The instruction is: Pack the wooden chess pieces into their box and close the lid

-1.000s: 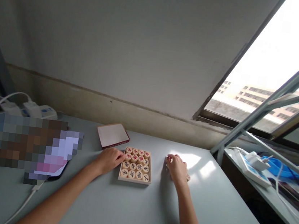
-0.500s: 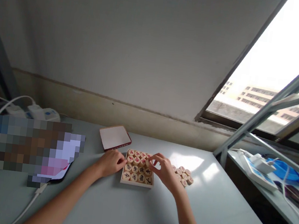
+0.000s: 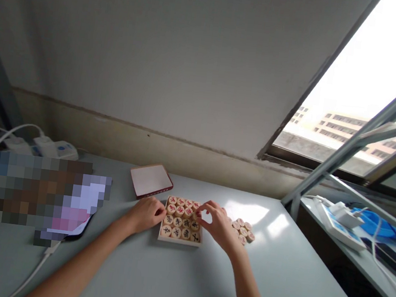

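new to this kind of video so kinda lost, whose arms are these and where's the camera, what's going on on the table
These are a person's own bare arms, seen from a camera worn on their head, looking forward and down. No machine is involved. On the grey table sits a shallow wooden tray of round wooden Chinese chess pieces, with more loose pieces just to its right. The left hand rests at the tray's left edge. The right hand hovers at its right corner with curved fingers; I can't tell whether it holds a piece.

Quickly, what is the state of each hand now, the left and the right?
Left hand: loosely closed at the edge of the wooden tray, nothing visibly held.
Right hand: open, curved above the xiangqi pieces, nothing visibly held.
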Demonstrator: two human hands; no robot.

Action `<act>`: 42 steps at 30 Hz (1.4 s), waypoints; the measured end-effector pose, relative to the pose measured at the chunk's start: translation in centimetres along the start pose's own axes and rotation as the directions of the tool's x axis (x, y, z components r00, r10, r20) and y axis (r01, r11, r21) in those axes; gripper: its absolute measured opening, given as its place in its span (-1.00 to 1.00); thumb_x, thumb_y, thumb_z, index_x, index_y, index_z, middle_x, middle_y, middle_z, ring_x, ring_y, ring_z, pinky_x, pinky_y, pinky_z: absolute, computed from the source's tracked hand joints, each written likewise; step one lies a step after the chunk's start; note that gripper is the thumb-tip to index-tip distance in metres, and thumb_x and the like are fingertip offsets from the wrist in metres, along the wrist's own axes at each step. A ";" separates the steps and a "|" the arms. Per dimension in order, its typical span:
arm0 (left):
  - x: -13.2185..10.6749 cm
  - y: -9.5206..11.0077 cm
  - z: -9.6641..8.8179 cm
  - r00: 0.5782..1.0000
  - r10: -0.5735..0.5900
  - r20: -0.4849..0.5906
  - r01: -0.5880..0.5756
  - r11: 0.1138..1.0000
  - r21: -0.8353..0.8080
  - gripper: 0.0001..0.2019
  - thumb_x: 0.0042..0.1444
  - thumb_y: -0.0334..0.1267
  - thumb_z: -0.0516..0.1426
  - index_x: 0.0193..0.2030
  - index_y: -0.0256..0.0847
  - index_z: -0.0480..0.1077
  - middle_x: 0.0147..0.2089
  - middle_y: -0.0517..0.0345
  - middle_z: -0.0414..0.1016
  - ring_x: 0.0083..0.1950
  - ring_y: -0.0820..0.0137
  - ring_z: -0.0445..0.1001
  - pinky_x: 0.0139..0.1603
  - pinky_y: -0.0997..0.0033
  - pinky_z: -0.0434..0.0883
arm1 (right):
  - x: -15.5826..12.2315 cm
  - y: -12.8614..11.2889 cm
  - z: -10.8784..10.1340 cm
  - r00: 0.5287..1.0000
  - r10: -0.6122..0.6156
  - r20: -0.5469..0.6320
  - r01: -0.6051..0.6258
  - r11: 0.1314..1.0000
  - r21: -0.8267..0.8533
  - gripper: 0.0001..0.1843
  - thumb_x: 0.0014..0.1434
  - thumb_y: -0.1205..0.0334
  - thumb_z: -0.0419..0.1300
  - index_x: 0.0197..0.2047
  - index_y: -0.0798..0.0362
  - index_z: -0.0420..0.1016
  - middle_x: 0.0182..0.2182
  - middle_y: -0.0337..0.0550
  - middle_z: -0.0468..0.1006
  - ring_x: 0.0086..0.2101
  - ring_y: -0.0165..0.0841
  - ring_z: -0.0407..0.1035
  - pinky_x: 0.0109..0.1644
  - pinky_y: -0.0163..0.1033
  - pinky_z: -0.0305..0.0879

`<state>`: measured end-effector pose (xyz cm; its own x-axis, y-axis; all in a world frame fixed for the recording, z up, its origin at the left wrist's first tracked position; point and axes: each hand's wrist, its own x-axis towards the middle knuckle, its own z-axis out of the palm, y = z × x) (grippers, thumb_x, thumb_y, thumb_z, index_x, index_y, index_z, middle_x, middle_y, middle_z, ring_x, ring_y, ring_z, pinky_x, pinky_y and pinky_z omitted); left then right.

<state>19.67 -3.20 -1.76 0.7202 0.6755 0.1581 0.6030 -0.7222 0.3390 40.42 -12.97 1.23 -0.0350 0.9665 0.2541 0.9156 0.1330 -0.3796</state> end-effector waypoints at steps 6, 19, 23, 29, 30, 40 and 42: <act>0.0 0.1 -0.1 1.000 0.009 -0.009 -0.009 1.000 -0.017 -0.64 0.04 -0.25 -0.12 -0.69 -0.24 0.30 -0.60 0.10 0.38 -0.53 0.43 0.28 -0.45 0.46 0.04 | 0.1 -0.1 -0.2 1.000 -0.015 -0.003 0.015 0.997 -0.080 -0.84 0.08 0.18 0.07 -0.23 -0.05 0.38 -0.26 -0.20 0.40 -0.24 -0.35 0.29 -0.13 -0.19 0.09; 0.3 -0.3 0.2 0.999 -0.026 0.045 0.031 0.993 -0.114 -0.72 -0.07 -0.27 -0.05 -0.70 -0.28 0.29 -0.66 0.17 0.32 -0.59 0.51 0.16 -0.52 0.48 -0.03 | -1.3 2.9 -2.8 0.898 0.440 -0.025 -0.395 0.778 -0.489 -0.85 0.06 0.24 0.05 -0.36 0.01 0.44 -0.35 -0.12 0.47 -0.25 -0.26 0.29 -0.21 -0.18 0.00; 0.5 -0.1 0.1 0.989 -0.128 0.077 0.141 0.970 -0.198 -0.64 -0.02 -0.17 -0.07 -0.70 -0.30 0.32 -0.66 0.15 0.34 -0.59 0.49 0.22 -0.54 0.50 0.00 | -0.3 0.3 -1.9 0.984 0.174 -0.027 -0.175 0.958 -0.226 -0.80 0.10 0.10 0.03 -0.24 -0.08 0.40 -0.30 -0.22 0.46 -0.27 -0.34 0.29 -0.19 -0.22 0.02; 0.6 -0.4 0.2 0.994 -0.078 0.079 0.094 0.970 -0.222 -0.58 0.03 -0.12 -0.11 -0.66 -0.32 0.36 -0.62 0.12 0.39 -0.58 0.48 0.26 -0.52 0.50 0.03 | 0.5 -3.8 1.7 0.991 -0.122 0.046 0.127 0.986 -0.104 -0.74 0.08 0.17 0.10 -0.12 -0.13 0.35 -0.19 -0.21 0.44 -0.15 -0.33 0.25 -0.13 -0.22 0.01; 0.6 -0.4 0.1 0.995 -0.061 0.078 0.077 0.973 -0.216 -0.57 0.05 -0.13 -0.12 -0.66 -0.32 0.35 -0.62 0.12 0.39 -0.57 0.48 0.26 -0.51 0.50 0.03 | 0.5 -4.2 2.0 0.988 -0.145 0.057 0.150 0.983 -0.106 -0.72 0.08 0.20 0.10 -0.09 -0.13 0.33 -0.18 -0.20 0.44 -0.14 -0.33 0.25 -0.12 -0.22 0.00; 0.1 0.6 -0.3 0.997 -0.068 0.045 0.072 0.992 -0.101 -0.47 -0.05 0.17 -0.06 -0.64 -0.27 0.39 -0.64 0.14 0.35 -0.61 0.50 0.19 -0.56 0.47 -0.08 | -2.6 2.2 -2.5 0.977 0.200 -0.077 -0.214 0.907 -0.363 -0.66 0.03 0.21 0.09 -0.07 -0.06 0.32 -0.28 -0.13 0.45 -0.23 -0.24 0.30 -0.23 -0.17 0.11; 0.1 0.5 -0.3 0.997 -0.059 0.048 0.065 0.990 -0.122 -0.47 -0.04 0.16 -0.07 -0.64 -0.27 0.39 -0.65 0.15 0.34 -0.61 0.51 0.17 -0.56 0.47 -0.08 | -4.4 4.2 -2.7 0.952 0.292 -0.094 -0.305 0.865 -0.398 -0.71 -0.01 0.23 0.09 -0.15 -0.05 0.38 -0.27 -0.11 0.43 -0.22 -0.21 0.30 -0.28 -0.19 0.15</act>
<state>19.96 -3.47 -1.32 0.6990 0.7091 0.0929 0.6018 -0.6534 0.4592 45.47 -17.23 0.94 0.2715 0.9382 0.2144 0.9624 -0.2666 -0.0521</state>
